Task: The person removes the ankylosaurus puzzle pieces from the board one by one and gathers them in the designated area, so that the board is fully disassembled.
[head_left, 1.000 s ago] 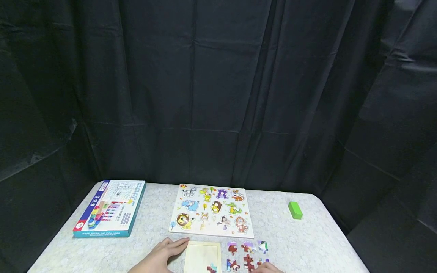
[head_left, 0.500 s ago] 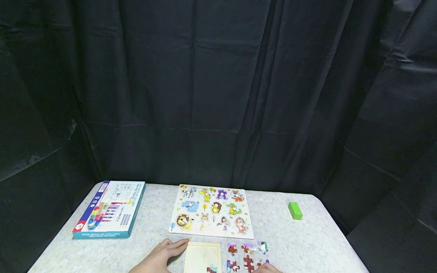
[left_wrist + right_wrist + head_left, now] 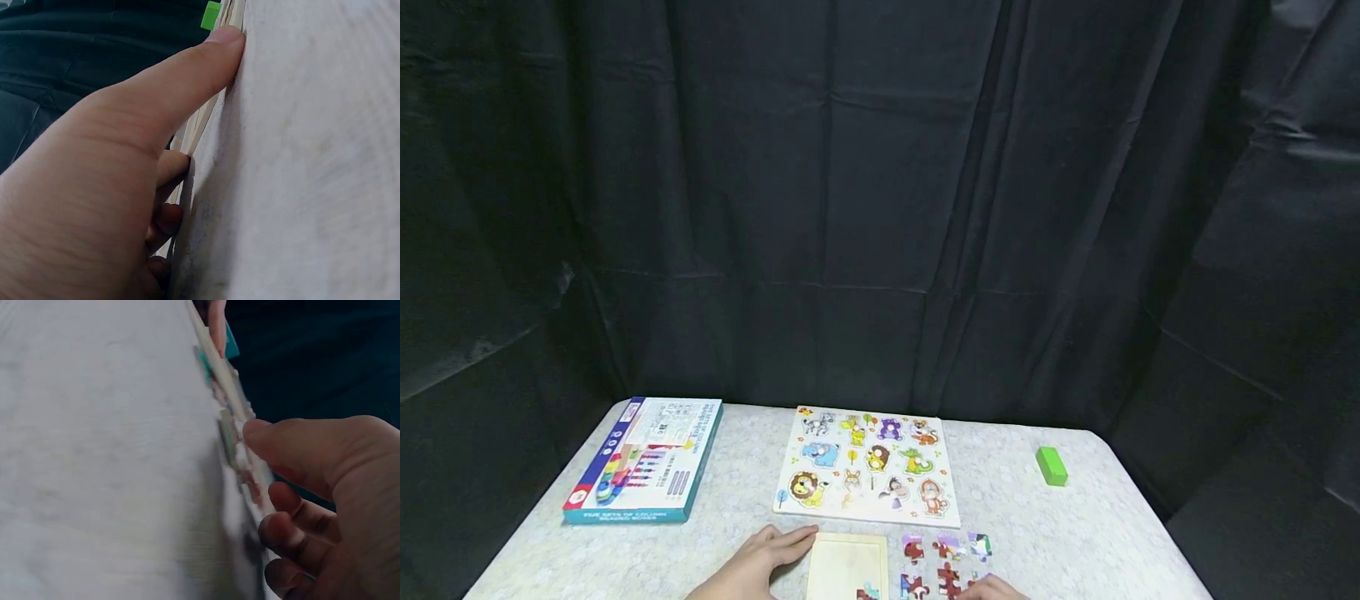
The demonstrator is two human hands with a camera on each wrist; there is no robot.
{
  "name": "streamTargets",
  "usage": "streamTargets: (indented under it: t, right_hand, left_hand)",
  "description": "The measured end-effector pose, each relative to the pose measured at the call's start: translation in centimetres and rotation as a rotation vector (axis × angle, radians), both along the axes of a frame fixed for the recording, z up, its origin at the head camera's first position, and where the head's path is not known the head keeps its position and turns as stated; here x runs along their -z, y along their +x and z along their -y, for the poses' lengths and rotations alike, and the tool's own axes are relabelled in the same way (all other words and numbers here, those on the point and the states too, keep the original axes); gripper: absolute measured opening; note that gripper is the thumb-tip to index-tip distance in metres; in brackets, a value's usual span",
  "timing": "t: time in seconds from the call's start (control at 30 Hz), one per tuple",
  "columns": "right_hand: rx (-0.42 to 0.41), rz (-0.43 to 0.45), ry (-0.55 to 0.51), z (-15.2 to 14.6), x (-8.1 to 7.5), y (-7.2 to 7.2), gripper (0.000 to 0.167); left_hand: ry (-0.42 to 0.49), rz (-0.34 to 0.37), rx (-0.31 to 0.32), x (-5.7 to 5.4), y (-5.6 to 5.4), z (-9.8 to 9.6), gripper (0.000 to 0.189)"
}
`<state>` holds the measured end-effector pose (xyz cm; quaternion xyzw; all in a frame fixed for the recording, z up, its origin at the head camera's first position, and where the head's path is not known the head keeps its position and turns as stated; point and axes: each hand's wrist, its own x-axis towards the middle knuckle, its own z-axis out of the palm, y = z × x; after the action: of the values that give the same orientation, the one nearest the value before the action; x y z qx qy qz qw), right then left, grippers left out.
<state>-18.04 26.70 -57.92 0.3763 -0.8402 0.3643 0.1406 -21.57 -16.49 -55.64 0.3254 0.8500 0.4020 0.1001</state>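
A shallow pale wooden puzzle tray (image 3: pixel 842 560) lies at the bottom of the head view, with a red and light-blue puzzle piece (image 3: pixel 867 592) in its lower right. My left hand (image 3: pixel 757 565) rests at the tray's left edge, thumb and fingertips touching it; the left wrist view shows the thumb (image 3: pixel 187 75) stretched along that edge. Right of the tray lie several loose jigsaw pieces (image 3: pixel 948 577). My right hand (image 3: pixel 991 590) is over the lower-right pieces, mostly cut off. In the right wrist view its thumb (image 3: pixel 294 444) and bent fingers are apart, close to pieces (image 3: pixel 228 437).
Behind the tray lies a white animal puzzle board (image 3: pixel 867 467). A boxed toy set (image 3: pixel 640 458) sits on the left of the speckled table (image 3: pixel 745 450), a green block (image 3: pixel 1051 466) on the right. Black curtain (image 3: pixel 872 208) surrounds the back and sides.
The head view has shifted slightly, so everything sits a little lower and further right. A lower-right piece near my right fingertips shows less. My left hand stays at the tray's edge.
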Motion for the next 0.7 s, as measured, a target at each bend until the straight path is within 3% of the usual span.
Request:
streamTargets:
  t: [0.13, 0.33, 0.57, 0.7]
  right_hand:
    - [0.047, 0.163, -0.005, 0.2, -2.8, 0.4, 0.009]
    - [-0.026, 0.221, -0.010, 0.4, -5.8, -0.6, 0.021]
    - [-0.009, 0.287, -0.040, 2.9, -7.1, -1.4, 0.024]
    - [-0.027, 0.381, -0.024, 4.6, -7.5, -1.9, 0.024]
  left_hand:
    - [-0.001, 0.041, -0.018, -0.1, 0.1, -0.1, 0.093]
    - [-0.003, 0.057, -0.033, -0.3, 0.1, -0.2, 0.094]
    - [-0.025, 0.054, -0.033, -0.2, 0.1, -0.1, 0.093]
    - [-0.030, 0.033, -0.029, -0.1, 0.0, -0.1, 0.094]
